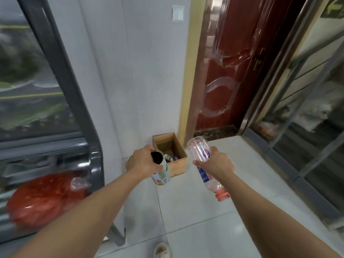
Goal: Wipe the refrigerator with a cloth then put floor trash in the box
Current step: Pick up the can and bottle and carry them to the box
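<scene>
Box (172,155) sits just beyond both hands, between them.

Box (177,164): plain matt brown cardboard. Bottle (202,164): clear thin plastic with glossy printed label and red plastic cap; can (161,171): smooth with printed label. Floor (214,216): glossy pale tile; door (232,62): shiny red finish.

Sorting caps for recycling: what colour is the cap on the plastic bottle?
Red, on the plastic bottle held by the right hand, head view.
</scene>
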`<state>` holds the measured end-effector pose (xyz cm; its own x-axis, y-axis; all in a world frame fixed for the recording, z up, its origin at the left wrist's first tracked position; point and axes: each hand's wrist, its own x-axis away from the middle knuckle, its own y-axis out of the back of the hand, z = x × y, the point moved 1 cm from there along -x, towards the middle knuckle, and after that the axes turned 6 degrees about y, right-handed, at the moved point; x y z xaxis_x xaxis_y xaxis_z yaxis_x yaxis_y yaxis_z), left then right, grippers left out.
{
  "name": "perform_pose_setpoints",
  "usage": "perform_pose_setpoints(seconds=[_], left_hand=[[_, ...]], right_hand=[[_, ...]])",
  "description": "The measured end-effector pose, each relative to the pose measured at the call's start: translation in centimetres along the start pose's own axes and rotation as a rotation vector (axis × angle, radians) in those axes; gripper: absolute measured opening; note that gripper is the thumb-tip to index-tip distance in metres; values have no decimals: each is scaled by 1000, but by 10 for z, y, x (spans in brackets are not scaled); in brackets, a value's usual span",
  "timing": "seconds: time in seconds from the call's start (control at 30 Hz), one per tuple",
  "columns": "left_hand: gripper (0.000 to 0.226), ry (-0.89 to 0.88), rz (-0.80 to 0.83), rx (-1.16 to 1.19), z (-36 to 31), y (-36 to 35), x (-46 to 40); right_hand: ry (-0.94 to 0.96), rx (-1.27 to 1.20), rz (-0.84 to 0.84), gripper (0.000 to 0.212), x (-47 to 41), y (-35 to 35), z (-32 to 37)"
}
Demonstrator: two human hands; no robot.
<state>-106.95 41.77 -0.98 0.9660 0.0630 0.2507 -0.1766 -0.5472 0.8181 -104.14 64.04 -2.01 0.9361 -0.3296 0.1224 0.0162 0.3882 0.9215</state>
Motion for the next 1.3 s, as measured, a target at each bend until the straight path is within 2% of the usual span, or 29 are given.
perform_pose_setpoints(seconds=[0.23,0.53,0.8,1.07,1.3], left_hand=[[61,44,24,31,-43,-11,-157],[61,76,29,15,-81,-22,-306],[58,235,6,66,-101,-71,-435],[61,417,46,73,-111,-152,-539],[64,495,33,13,-67,-249,-619]], right_hand=[[-7,29,40,70,-157,-3,24],[-1,-5,133,68,-319,-18,49],[121,-21,277,67,-479,-61,65],[117,-76,441,61,-608,-145,48],[59,-128,542,68,-682,-270,18]])
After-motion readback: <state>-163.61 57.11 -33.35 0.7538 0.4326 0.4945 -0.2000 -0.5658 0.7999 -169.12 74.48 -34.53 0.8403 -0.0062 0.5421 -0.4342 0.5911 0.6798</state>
